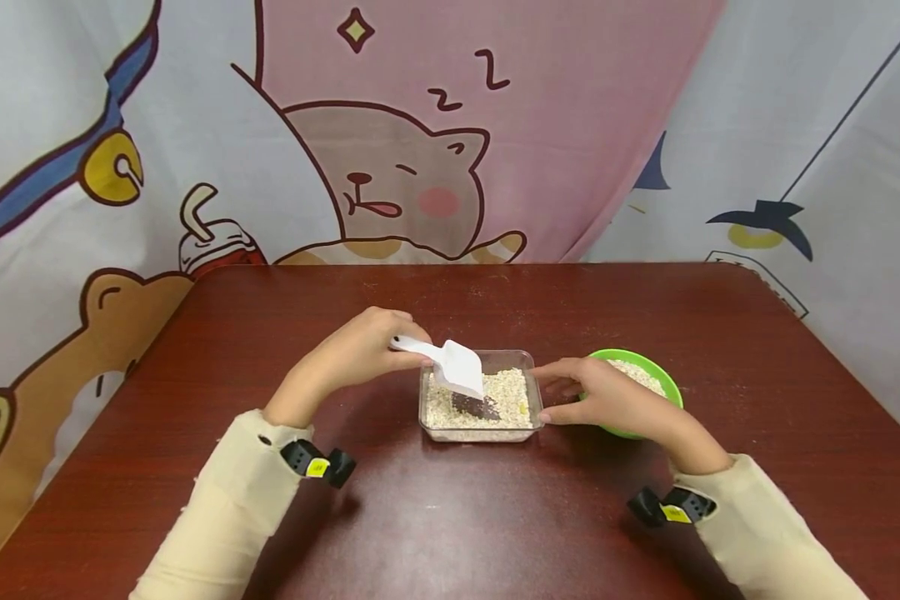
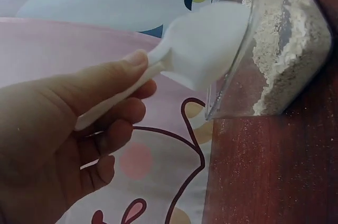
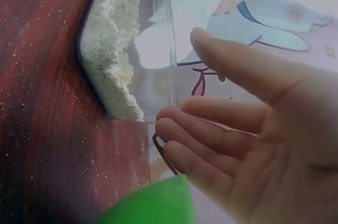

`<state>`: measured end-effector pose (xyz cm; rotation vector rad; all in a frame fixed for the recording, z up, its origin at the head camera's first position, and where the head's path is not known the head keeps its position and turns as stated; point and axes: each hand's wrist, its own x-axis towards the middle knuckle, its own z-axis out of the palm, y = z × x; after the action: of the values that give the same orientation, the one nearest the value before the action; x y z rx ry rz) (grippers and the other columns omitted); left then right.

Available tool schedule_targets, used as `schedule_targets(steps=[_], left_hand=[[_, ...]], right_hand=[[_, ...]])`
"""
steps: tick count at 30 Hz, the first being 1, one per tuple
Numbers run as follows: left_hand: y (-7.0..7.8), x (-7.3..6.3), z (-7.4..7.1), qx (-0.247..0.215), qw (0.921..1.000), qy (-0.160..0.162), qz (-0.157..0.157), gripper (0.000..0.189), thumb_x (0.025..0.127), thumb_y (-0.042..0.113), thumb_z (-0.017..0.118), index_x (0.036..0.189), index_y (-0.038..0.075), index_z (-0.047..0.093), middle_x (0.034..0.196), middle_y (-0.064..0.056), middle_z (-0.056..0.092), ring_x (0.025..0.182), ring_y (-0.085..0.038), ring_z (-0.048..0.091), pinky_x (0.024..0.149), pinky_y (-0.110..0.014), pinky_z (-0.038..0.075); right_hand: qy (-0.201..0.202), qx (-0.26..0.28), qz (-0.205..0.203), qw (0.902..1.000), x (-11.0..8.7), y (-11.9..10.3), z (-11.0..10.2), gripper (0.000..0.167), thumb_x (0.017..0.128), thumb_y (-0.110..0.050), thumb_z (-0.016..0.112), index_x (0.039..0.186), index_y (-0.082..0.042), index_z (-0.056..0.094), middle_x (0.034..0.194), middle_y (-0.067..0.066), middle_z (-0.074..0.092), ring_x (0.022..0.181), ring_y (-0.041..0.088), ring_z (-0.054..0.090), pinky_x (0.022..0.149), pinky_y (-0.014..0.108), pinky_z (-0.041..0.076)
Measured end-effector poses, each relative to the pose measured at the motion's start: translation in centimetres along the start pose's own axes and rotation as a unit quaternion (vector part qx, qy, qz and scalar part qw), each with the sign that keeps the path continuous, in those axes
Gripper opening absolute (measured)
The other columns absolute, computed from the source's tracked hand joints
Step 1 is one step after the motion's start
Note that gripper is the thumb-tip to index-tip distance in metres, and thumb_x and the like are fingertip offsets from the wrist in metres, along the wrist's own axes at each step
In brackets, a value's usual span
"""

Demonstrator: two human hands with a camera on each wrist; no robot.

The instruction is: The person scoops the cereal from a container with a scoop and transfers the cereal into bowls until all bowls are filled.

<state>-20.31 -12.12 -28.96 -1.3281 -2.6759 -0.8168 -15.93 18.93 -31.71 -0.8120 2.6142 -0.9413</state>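
My left hand (image 1: 378, 346) pinches the handle of a white scoop (image 1: 459, 369) between thumb and fingers. The scoop's bowl is tilted down over a clear rectangular container (image 1: 480, 436) of pale oat flakes (image 1: 512, 387). A dark bare patch shows in the flakes below the scoop. At the container's right side is my right hand (image 1: 607, 392), its fingers loosely extended, with fingertips at or touching the wall. Partly hidden behind that hand stands a green bowl (image 1: 667, 382) with more oat flakes (image 1: 637, 375) in it. In the right wrist view, the green bowl (image 3: 153, 205) shows below the fingers.
Everything stands on a dark red-brown wooden table (image 1: 330, 517). A cartoon-printed curtain (image 1: 570, 125) hangs behind its far edge. Tiny pale specks lie scattered on the tabletop around the container. Each wrist wears a small black camera.
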Motion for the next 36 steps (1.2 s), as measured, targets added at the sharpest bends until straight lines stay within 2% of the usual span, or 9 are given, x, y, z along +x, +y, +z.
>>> schedule_targets(steps=[7, 12, 17, 23, 27, 33, 36], left_hand=[[0.5, 0.6, -0.2, 0.042, 0.9983, -0.025, -0.033, 0.015, 0.078, 0.018, 0.073, 0.090, 0.008, 0.072, 0.082, 0.002, 0.065, 0.076, -0.012, 0.058, 0.069, -0.028, 0.046], [1.3, 1.1, -0.6, 0.065, 0.9941, -0.050, -0.071, 0.010, 0.078, 0.019, 0.072, 0.082, 0.010, 0.072, 0.073, 0.004, 0.063, 0.064, -0.011, 0.052, 0.059, -0.026, 0.042], [2.2, 1.8, -0.8, 0.096, 0.9853, -0.086, -0.112, 0.013, 0.078, 0.021, 0.071, 0.067, 0.014, 0.067, 0.062, 0.007, 0.056, 0.056, -0.011, 0.041, 0.051, -0.026, 0.035], [2.9, 2.9, -0.6, 0.131, 0.9723, -0.123, -0.149, 0.022, 0.079, 0.024, 0.070, 0.060, 0.016, 0.062, 0.059, 0.006, 0.053, 0.056, -0.012, 0.041, 0.051, -0.027, 0.035], [2.8, 3.6, 0.3, 0.144, 0.9707, -0.132, -0.141, 0.019, 0.079, 0.025, 0.070, 0.063, 0.016, 0.064, 0.063, 0.006, 0.056, 0.058, -0.012, 0.047, 0.055, -0.029, 0.040], [2.7, 4.3, 1.3, 0.146, 0.9765, -0.123, -0.100, 0.010, 0.081, 0.024, 0.069, 0.073, 0.017, 0.068, 0.068, 0.008, 0.058, 0.064, -0.011, 0.051, 0.060, -0.030, 0.043], [2.6, 4.4, 1.7, 0.145, 0.9793, -0.116, -0.082, 0.006, 0.082, 0.023, 0.068, 0.081, 0.018, 0.070, 0.076, 0.007, 0.060, 0.072, -0.011, 0.055, 0.066, -0.031, 0.045]], right_hand=[[0.009, -0.014, -0.003, 0.9999, 0.0, 0.1, 0.2, 0.053, 0.076, -0.019, 0.075, 0.120, 0.004, 0.056, 0.112, 0.015, 0.060, 0.095, 0.022, 0.061, 0.077, 0.036, 0.050], [0.015, -0.018, -0.004, 0.9997, 0.1, 0.0, 0.5, 0.052, 0.076, -0.017, 0.075, 0.120, 0.004, 0.057, 0.112, 0.015, 0.061, 0.093, 0.022, 0.062, 0.075, 0.037, 0.050], [0.017, -0.038, 0.005, 0.9991, 0.0, -0.1, 0.5, 0.053, 0.075, -0.020, 0.076, 0.120, 0.002, 0.058, 0.112, 0.015, 0.060, 0.094, 0.021, 0.061, 0.076, 0.038, 0.050], [0.020, -0.054, 0.012, 0.9983, 0.1, -0.1, 0.4, 0.054, 0.074, -0.022, 0.077, 0.119, 0.002, 0.059, 0.114, 0.015, 0.060, 0.088, 0.019, 0.058, 0.070, 0.034, 0.048], [0.019, -0.054, 0.006, 0.9984, 0.1, 0.0, 0.4, 0.054, 0.074, -0.022, 0.077, 0.119, 0.001, 0.059, 0.114, 0.014, 0.060, 0.085, 0.019, 0.056, 0.067, 0.031, 0.047], [0.018, -0.060, -0.004, 0.9980, 0.2, 0.2, 0.3, 0.054, 0.073, -0.021, 0.077, 0.118, 0.001, 0.059, 0.113, 0.013, 0.060, 0.083, 0.020, 0.055, 0.066, 0.031, 0.046], [0.017, -0.063, -0.006, 0.9979, 0.2, 0.3, 0.3, 0.054, 0.073, -0.021, 0.077, 0.119, 0.002, 0.059, 0.113, 0.013, 0.060, 0.082, 0.020, 0.055, 0.065, 0.032, 0.047]])
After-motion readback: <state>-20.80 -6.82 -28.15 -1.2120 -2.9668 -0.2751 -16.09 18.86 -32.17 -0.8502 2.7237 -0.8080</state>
